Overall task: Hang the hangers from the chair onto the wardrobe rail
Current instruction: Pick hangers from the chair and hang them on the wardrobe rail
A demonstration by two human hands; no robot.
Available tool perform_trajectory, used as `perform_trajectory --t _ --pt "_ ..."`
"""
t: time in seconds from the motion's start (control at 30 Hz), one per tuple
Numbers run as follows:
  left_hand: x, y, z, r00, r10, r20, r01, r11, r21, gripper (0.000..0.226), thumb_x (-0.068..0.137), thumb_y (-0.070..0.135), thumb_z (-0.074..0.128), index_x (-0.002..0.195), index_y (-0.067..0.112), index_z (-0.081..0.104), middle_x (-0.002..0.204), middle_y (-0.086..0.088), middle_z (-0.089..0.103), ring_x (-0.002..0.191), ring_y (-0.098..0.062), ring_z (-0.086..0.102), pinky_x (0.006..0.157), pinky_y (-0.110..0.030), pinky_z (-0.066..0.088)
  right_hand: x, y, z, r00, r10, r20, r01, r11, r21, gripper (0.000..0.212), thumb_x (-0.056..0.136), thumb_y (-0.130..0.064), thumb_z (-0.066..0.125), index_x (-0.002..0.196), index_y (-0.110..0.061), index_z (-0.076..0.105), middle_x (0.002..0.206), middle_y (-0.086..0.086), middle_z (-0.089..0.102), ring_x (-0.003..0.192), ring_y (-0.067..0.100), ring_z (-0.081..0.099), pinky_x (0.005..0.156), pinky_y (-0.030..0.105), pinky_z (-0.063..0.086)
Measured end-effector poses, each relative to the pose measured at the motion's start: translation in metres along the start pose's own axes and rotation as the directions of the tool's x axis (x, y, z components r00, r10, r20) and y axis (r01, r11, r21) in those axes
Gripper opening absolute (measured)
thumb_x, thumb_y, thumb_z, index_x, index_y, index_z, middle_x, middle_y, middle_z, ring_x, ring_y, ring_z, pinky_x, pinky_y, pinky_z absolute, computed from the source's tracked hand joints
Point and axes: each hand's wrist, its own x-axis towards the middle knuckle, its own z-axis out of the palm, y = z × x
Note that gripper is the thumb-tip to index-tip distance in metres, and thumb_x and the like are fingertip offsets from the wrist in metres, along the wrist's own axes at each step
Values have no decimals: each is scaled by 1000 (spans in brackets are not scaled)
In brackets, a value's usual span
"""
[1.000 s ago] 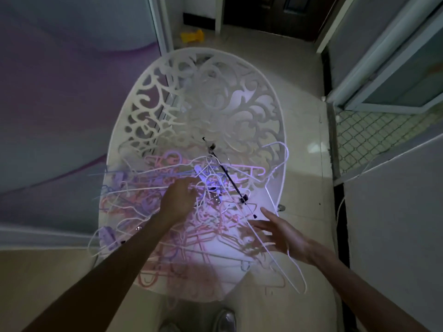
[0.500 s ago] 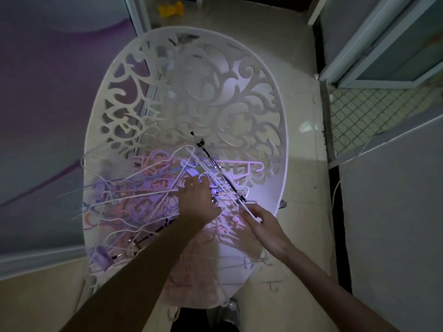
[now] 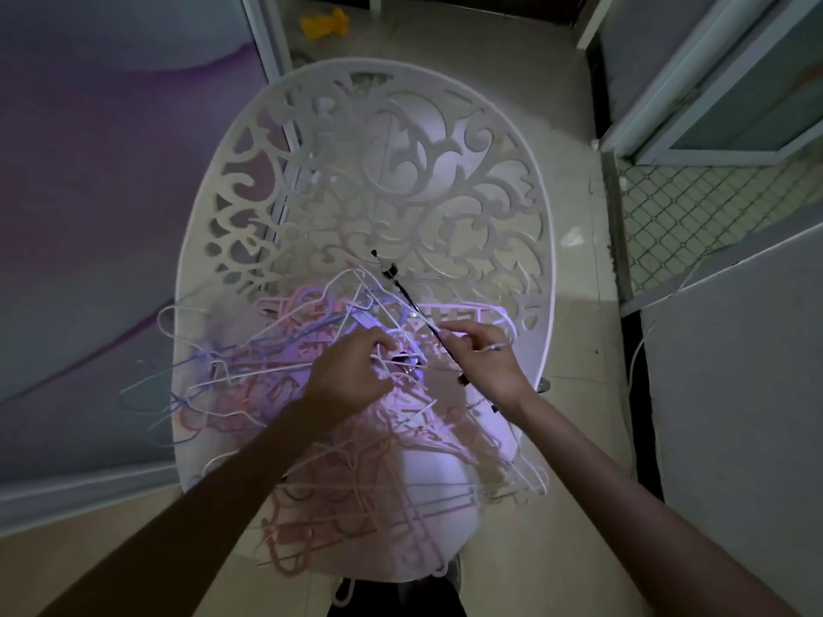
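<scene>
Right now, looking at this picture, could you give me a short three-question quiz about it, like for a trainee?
1. True or false: the hangers are piled on the chair.
2. The right hand has its grip on: A) a black clip hanger B) the yellow thing on the floor C) nothing.
3. Fill in: the left hand grips thin ___ hanger wires.

Key: 1 true; 2 A; 3 white.

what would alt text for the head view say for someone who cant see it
Seen from above in dim light, a person's left hand and right hand grip hangers in a tangled pile of pink, white and blue hangers heaped on a white cut-out chair. A thin black hanger runs under the right hand; a yellow object lies on the floor beyond.
</scene>
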Motion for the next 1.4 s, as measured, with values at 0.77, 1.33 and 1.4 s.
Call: perform_trajectory --t 0.77,1.33,1.4 --pt "63 -6 -24 980 -104 -170 130 981 145 22 84 32 59 100 26 72 99 0 73 100 -21 65 78 -26 47 -13 1 -37 975 138 176 -154 985 81 25 97 -15 45 107 -16 69 46 -14 22 42 2 16 40 13 14" --pt "83 -6 -20 966 6 -258 44 981 189 18 84 33 61 95 27 74 93 3 72 94 -21 63 64 -25 36 -9 -12 -35 968 193 159 -215 967 135 26 98 -14 43 110 -14 66 37 -13 29 36 1 20 39 11 16" --pt "83 -9 -21 964 36 -264 19 979 202 17 85 32 60 92 27 74 89 4 71 92 -21 60 63 -25 34 -11 -12 -31 975 183 130 -199 971 131 25 97 -15 44 108 -15 67 36 -13 29 38 1 17 40 12 15"
